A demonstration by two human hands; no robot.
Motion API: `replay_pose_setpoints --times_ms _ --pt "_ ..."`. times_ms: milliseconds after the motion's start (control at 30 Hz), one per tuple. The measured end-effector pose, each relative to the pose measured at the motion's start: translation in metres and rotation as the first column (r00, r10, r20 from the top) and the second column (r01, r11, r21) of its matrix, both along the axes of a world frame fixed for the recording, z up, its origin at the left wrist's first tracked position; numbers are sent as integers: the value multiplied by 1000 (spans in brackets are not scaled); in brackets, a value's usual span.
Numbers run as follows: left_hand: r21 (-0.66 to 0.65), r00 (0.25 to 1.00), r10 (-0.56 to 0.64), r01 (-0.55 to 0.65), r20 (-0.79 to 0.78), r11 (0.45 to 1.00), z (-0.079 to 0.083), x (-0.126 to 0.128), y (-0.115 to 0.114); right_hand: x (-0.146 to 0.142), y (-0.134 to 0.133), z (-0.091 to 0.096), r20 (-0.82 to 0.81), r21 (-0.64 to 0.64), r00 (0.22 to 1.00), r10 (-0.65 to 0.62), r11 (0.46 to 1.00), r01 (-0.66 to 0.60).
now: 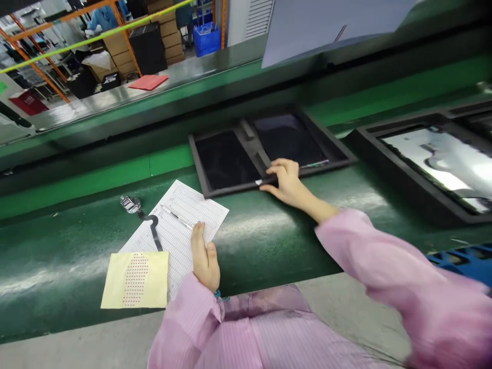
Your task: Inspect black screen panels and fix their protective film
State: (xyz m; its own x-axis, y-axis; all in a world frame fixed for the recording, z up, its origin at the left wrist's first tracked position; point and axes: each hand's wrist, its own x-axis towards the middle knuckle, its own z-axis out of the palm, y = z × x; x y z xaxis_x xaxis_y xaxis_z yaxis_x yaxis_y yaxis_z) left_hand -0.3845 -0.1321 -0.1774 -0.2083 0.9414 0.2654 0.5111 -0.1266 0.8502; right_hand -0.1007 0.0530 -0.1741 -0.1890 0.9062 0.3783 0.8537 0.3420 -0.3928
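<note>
My left hand (pixel 203 253) lies flat on a white printed form (pixel 180 225) on the green belt, fingers stretched out, next to a pen (pixel 177 218) resting on the sheet. My right hand (pixel 286 180) reaches forward to the near rim of a black two-pocket tray (pixel 226 190), fingers curled over its middle divider and touching a small white tag there. Each pocket holds a dark flat panel (pixel 288 138). Both arms wear pink sleeves.
A yellow sheet with red dots (pixel 136 279) overlaps the form's near corner. A metal clip with a black strap (pixel 132 205) lies beside it. Another black tray with a reflective screen (pixel 434 164) sits to the right. A blue bin (pixel 467 259) is near right.
</note>
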Motion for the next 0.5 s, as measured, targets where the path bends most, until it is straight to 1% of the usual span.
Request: replay_pose_setpoints --times_ms 33,67,100,133,167,200,233,267,333,400,433,467,500 --pt "-25 999 1 -2 -34 1000 0 0 1 -6 25 5 -7 0 998 -61 998 61" --pt "-45 997 -3 0 -71 999 -1 0 2 -13 45 8 -26 9 988 -154 988 154" --pt "-59 994 -12 5 -108 998 -1 0 3 -20 61 9 -54 14 963 -262 965 263" --pt "-65 990 -22 13 -141 998 -1 0 4 -28 72 9 -80 5 932 -353 935 354" --pt "-62 985 -28 17 -168 998 -2 0 4 -36 77 8 -97 -15 904 -417 909 417" --pt "-53 982 -28 18 -188 998 -3 0 5 -43 77 5 -102 -43 890 -444 896 442" --pt "-41 978 -24 16 -206 999 -3 0 6 -49 73 1 -95 -72 897 -431 902 426" --pt "-29 975 -20 14 -221 999 -4 0 6 -54 67 -3 -82 -97 919 -386 921 378" --pt "-16 968 -23 20 -250 1000 -5 -1 7 -59 48 -9 -61 -123 967 -248 963 239" --pt "-9 962 -36 35 -271 999 -6 -2 8 -54 29 -12 -58 -121 988 -144 983 136" --pt "-5 960 -44 44 -277 999 -7 -3 9 -47 21 -12 -63 -113 990 -128 986 120" --pt "-1 959 -50 52 -280 999 -8 -4 9 -37 15 -11 -70 -101 988 -139 986 132" --pt "2 959 -54 57 -279 998 -8 -5 10 -23 10 -9 -79 -83 980 -182 981 176"
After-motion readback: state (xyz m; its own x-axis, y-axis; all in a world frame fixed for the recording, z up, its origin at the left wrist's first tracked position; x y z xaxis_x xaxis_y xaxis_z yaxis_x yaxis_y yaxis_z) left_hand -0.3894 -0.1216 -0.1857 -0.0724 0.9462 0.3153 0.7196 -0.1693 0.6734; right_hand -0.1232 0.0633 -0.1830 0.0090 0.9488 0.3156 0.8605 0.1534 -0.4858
